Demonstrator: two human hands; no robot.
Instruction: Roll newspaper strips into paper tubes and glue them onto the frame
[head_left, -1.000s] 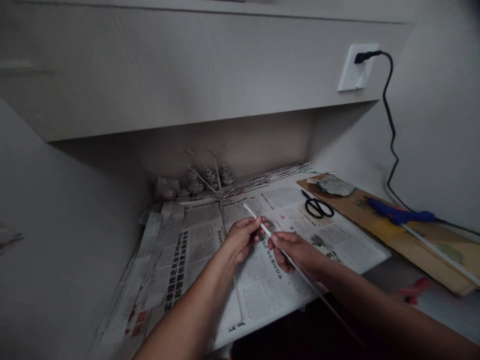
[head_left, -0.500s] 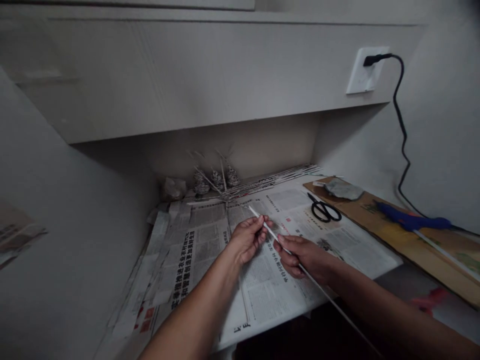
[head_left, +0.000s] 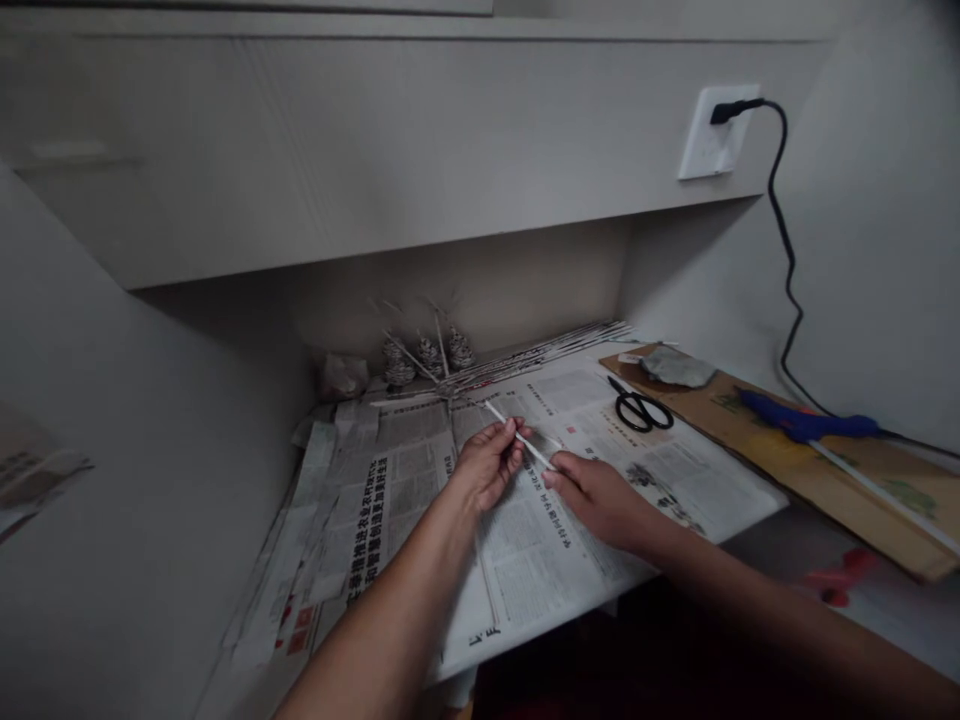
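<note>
A thin white rolled-paper stick (head_left: 535,453) slants between my hands above a newspaper-covered table. My left hand (head_left: 491,466) pinches it near its upper end, and the tip sticks out past the thumb. Lower down and to the right, my right hand (head_left: 598,498) closes its thumb and fingers around the same stick. Its lower length is hidden behind the right hand and forearm. Printed newspaper (head_left: 525,580) lies flat under both hands. Behind them is a bundle of thin paper sticks (head_left: 551,350).
Several cone-shaped woven pieces (head_left: 430,356) stand at the back beside a wrapped lump (head_left: 345,375). Black-handled scissors (head_left: 637,412) lie right of my hands. A blue glue gun (head_left: 814,422) and a grey flat lump (head_left: 679,367) rest on cardboard (head_left: 900,525). A black cable (head_left: 789,270) hangs from the wall socket.
The stick's long lower part, seen before running down past my right hand, no longer shows. My right hand has turned and its fingers are closed more tightly. The view has shifted slightly.
</note>
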